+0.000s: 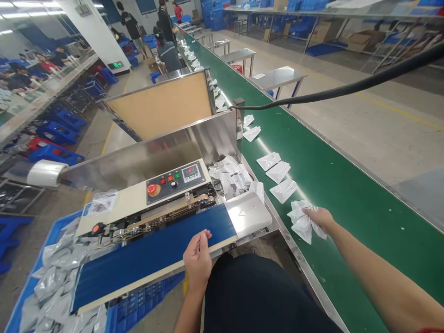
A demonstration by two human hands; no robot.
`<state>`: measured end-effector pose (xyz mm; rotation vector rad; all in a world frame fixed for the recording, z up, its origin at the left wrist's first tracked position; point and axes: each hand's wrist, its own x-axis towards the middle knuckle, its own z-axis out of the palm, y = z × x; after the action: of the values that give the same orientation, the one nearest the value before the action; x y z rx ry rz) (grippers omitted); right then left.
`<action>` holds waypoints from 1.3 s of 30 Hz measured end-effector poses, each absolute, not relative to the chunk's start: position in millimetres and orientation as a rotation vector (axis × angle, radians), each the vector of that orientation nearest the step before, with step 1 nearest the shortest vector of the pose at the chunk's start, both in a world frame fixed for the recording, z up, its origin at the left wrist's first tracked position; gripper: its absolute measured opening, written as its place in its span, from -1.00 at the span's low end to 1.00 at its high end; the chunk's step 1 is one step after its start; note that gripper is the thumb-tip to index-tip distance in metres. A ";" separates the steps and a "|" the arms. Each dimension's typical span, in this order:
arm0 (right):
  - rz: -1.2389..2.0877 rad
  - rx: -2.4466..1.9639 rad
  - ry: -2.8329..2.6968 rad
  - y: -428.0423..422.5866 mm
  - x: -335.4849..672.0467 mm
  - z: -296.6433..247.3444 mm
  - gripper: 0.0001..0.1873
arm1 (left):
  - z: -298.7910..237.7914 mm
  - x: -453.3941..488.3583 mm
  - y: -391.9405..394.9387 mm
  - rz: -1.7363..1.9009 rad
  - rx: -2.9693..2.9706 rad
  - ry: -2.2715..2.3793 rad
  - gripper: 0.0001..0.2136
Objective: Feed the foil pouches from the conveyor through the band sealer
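My right hand [319, 217] is closed on a bunch of small white packets [302, 225] over the green conveyor belt [350, 208]. Further up that belt lie more loose white packets, among them one close by [283, 191]. My left hand [198, 256] hovers at the near edge of a blue belt [156, 249], its fingers curled together with nothing visible in them. This blue belt runs along a sealing machine [138, 203] with a red stop button and a lit display. At its right end is a metal plate [248, 215], and behind that plate sits a pile of white packets [234, 175].
A blue crate [52, 231] of filled packets stands below the blue belt's left end. A metal guard [156, 152] rises behind the machine. A black cable [322, 95] hangs across the green belt. People work further back, and small metal tables [277, 76] line the belt's far side.
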<state>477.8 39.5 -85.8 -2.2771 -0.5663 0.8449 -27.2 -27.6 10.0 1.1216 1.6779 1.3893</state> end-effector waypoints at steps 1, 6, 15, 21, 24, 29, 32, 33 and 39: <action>0.826 -2.304 -0.611 38.3 474.3 -77.2 -0.75 | 10.6 -24.5 -23.3 1.372 1.189 1.642 -0.61; 0.697 -2.226 -1.084 19.3 445.9 -14.3 -0.63 | 21.9 1.4 0.2 1.296 1.421 1.442 -0.69; 0.626 -1.731 -1.562 139.2 302.1 69.5 -0.62 | 53.7 48.1 16.3 1.215 1.545 1.102 -0.79; 0.542 -1.764 -1.887 282.1 183.0 3.8 -0.49 | 45.5 -15.2 -10.1 1.333 1.488 1.325 -0.73; 0.493 -1.777 -1.803 304.8 149.5 -40.1 -0.15 | 29.9 -55.3 -33.0 1.409 1.358 1.536 -0.70; 0.560 -1.798 -1.757 303.9 155.4 -60.7 0.20 | 4.1 -97.4 -65.6 1.554 0.954 1.849 -0.61; 0.653 -1.646 -1.734 294.8 190.7 -41.8 0.31 | -5.3 -108.5 -67.9 1.552 0.846 1.909 -0.53; 0.677 -1.589 -1.678 288.8 210.1 -34.4 0.27 | -6.9 -111.0 -66.0 1.539 0.832 1.913 -0.50; 0.410 -2.124 -0.811 180.9 380.5 -18.5 -0.18 | -2.6 -107.0 -47.3 1.525 0.765 1.896 -0.43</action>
<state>380.5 180.9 -18.5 -2.1238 -0.8108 0.4098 -107.0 -47.3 -2.6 0.7647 1.8962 1.5253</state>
